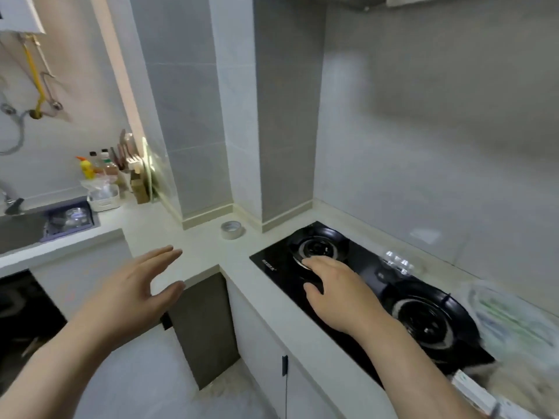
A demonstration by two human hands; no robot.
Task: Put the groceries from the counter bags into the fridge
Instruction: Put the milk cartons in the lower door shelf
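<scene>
The grocery bag (511, 325) sits blurred at the far right of the counter (199, 258). It lies to the right of my right hand (335, 293) and back toward my elbow, well apart from the fingertips, which point away from it over the stove (372, 267). That hand is the nearer one, with fingers loosely bent, close together, holding nothing. My left hand (136, 285) hovers off the counter corner, palm inward, fingers straight, thumb spread, empty. I can't tell the bag's long axis, and I see no fridge.

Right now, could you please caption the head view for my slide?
Empty left hand beside the counter corner, right hand over the gas hob, plastic bag at far right.
</scene>
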